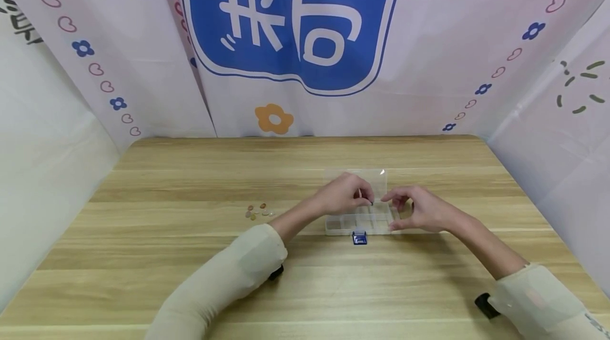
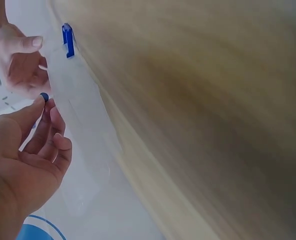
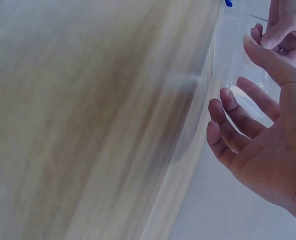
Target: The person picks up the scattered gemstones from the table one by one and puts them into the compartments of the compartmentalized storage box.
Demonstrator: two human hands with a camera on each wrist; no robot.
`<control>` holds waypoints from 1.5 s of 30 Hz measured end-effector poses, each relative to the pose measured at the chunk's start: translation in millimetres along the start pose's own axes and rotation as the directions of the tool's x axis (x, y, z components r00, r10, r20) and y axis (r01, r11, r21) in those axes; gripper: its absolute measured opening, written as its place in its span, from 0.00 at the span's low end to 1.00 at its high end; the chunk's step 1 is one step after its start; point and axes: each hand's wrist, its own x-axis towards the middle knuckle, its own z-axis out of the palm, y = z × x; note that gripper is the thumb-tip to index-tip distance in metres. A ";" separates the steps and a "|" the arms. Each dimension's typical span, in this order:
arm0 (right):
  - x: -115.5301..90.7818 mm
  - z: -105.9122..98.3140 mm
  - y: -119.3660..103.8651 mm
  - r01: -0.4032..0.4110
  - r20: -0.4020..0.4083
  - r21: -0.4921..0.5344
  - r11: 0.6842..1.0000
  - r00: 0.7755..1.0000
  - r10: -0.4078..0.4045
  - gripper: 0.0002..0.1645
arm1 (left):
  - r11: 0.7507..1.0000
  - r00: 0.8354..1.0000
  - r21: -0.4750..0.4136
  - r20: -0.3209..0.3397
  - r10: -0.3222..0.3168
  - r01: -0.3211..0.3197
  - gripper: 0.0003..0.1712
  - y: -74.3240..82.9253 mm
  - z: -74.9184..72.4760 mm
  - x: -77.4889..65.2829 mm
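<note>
A clear plastic compartment box (image 1: 341, 223) lies on the table with its transparent lid (image 1: 378, 177) raised at the back and a blue latch (image 1: 359, 238) at the front. Over its right half, my left hand (image 1: 344, 195) pinches a small round dark blue piece (image 2: 44, 97) between thumb and fingertips. My right hand (image 1: 424, 209) is at the box's right end, thumb and fingers spread apart and loosely bent, with nothing between them. Its fingertips are close to the box wall; whether they touch it, I cannot tell. My left hand covers part of the compartments.
Several small coloured stones (image 1: 257, 213) lie loose on the wooden table (image 1: 190, 266), left of the box. A printed white cloth (image 1: 429, 64) hangs behind the table, and white cloth sides (image 1: 52, 133) flank it.
</note>
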 end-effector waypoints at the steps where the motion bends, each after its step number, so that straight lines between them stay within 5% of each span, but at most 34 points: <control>1: 0.1 -0.1 -0.1 -0.002 0.001 0.000 1.000 1.000 0.002 0.31 | 1.000 1.000 -0.005 0.004 -0.006 0.006 0.05 0.2 1.1 1.4; 24: -0.2 -0.9 4.5 0.002 -0.003 0.027 1.000 1.000 -0.002 0.31 | 0.996 0.996 0.018 0.008 -0.084 0.084 0.04 7.7 17.0 17.9; 45: -0.1 -1.5 1.7 -0.002 0.008 0.031 1.000 1.000 0.002 0.31 | 0.997 0.997 0.027 0.026 -0.079 0.078 0.06 7.2 17.1 19.1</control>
